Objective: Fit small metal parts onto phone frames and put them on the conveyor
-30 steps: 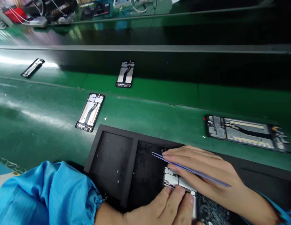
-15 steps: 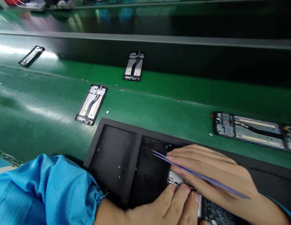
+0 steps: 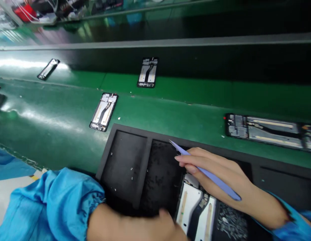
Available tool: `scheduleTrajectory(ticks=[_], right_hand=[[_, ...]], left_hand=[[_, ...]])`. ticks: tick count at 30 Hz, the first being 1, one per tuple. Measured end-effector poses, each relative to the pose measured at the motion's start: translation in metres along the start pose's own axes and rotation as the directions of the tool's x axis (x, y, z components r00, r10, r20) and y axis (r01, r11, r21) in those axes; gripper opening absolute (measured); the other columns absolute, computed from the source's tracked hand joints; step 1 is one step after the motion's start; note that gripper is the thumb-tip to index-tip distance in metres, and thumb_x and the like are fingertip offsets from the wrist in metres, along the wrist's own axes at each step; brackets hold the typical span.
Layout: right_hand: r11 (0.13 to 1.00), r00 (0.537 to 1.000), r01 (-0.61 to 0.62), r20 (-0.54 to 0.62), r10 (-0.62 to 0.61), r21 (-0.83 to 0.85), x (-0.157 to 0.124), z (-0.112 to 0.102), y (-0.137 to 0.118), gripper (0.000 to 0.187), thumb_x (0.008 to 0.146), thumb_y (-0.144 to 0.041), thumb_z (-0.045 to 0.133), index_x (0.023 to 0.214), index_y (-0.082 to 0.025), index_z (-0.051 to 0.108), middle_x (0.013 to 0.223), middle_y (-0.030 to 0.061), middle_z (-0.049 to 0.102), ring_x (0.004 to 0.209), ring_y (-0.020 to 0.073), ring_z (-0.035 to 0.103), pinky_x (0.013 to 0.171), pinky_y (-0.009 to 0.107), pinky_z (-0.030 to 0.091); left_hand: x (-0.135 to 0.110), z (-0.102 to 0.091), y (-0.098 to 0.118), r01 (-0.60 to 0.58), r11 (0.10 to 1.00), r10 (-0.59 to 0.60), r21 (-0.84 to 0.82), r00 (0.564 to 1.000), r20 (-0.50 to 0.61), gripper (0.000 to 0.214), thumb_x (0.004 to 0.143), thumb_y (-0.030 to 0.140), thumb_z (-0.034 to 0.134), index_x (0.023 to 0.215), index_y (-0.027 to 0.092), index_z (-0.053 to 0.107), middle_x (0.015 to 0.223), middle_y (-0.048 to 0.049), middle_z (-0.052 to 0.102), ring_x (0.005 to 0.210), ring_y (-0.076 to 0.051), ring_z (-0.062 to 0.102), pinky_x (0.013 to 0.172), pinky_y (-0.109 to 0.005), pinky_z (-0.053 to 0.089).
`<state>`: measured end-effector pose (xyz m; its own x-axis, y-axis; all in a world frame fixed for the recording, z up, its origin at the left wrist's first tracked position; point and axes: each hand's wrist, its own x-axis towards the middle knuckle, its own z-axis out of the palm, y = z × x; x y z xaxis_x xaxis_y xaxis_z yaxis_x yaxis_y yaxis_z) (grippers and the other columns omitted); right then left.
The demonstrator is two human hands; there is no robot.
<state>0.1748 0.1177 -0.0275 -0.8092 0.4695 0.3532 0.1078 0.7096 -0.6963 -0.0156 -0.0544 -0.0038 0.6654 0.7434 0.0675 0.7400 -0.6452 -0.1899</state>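
Note:
My right hand (image 3: 215, 177) lies above the black foam tray (image 3: 145, 136), shut on slim lilac-blue tweezers (image 3: 210, 175) with their tips pointing up and left. Below its fingers, a phone frame (image 3: 195, 211) with a black ribbon cable lies in a tray compartment, and its lower end is cut off by the picture's edge. My left hand (image 3: 135, 227) sits at the bottom edge, blurred, with its fingertips close to the frame's left side. I cannot tell whether they touch it. That hand holds nothing visible.
Several similar phone frames (image 3: 103, 112) lie on the green conveyor belt (image 3: 170, 103) beyond the tray. A grey rail (image 3: 155, 43) runs along the far side. Small silver bits lie in the tray's left compartment (image 3: 124, 160). Blue sleeves (image 3: 55, 201) cover my forearms.
My left hand has drawn back down and left, uncovering the phone frame. My right hand and tweezers have risen slightly, and the tweezers now point more steeply up the picture.

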Motion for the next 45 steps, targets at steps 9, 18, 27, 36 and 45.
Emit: scheduleTrajectory(ticks=[9,18,27,36,45], right_hand=[[1.000,0.991,0.021,-0.131,-0.021,-0.001,-0.005,-0.002,0.002,0.020,0.103,-0.018,0.056,0.121,-0.024,0.063,0.092,0.0030,0.073,0.081,0.0170,0.069,0.076,0.030,0.058],[0.998,0.976,0.015,-0.215,-0.026,-0.053,-0.006,-0.009,0.000,0.018,0.104,-0.018,0.053,0.117,-0.024,0.064,0.086,0.0029,0.075,0.073,0.0173,0.070,0.066,0.031,0.059],[0.996,0.974,0.020,-0.221,-0.037,-0.082,-0.003,-0.009,-0.002,0.017,0.104,-0.018,0.051,0.115,-0.023,0.063,0.086,0.0029,0.076,0.071,0.0167,0.070,0.067,0.031,0.059],[0.949,0.884,-0.300,-0.344,0.316,0.100,-0.003,-0.017,0.004,0.025,0.107,-0.033,0.051,0.109,-0.026,0.075,0.085,0.0017,0.075,0.071,0.0168,0.071,0.064,0.028,0.059],[0.925,0.870,-0.358,-0.315,0.379,0.125,0.005,-0.017,0.006,0.040,0.105,-0.051,0.051,0.085,-0.025,0.074,0.082,0.0026,0.077,0.072,0.0192,0.073,0.065,0.030,0.059]], left_hand=[[0.018,0.009,-0.036,0.222,0.969,-0.195,-0.105,0.955,0.223,0.098,0.100,0.077,0.033,0.151,-0.006,0.044,0.160,-0.0328,0.036,0.153,-0.049,0.030,0.122,-0.063,0.020],[-0.002,-0.021,-0.053,-0.080,0.923,0.178,-0.377,0.956,0.234,0.061,0.110,0.043,0.033,0.159,0.006,0.036,0.166,-0.0163,0.037,0.155,-0.033,0.030,0.126,-0.057,0.023],[0.015,0.018,-0.081,-0.222,0.906,0.282,-0.359,0.951,0.124,0.086,0.096,0.082,0.039,0.158,0.023,0.041,0.167,-0.0165,0.034,0.153,-0.039,0.034,0.123,-0.063,0.025],[0.019,0.001,-0.072,-0.128,0.983,0.147,-0.129,0.977,0.156,0.088,0.104,0.073,0.030,0.145,-0.002,0.053,0.155,-0.0266,0.048,0.146,-0.041,0.043,0.124,-0.059,0.023],[0.022,0.019,-0.081,-0.095,0.962,0.135,-0.255,0.981,0.142,0.090,0.102,0.077,0.024,0.157,0.007,0.039,0.166,-0.0225,0.033,0.153,-0.041,0.033,0.125,-0.063,0.020]])
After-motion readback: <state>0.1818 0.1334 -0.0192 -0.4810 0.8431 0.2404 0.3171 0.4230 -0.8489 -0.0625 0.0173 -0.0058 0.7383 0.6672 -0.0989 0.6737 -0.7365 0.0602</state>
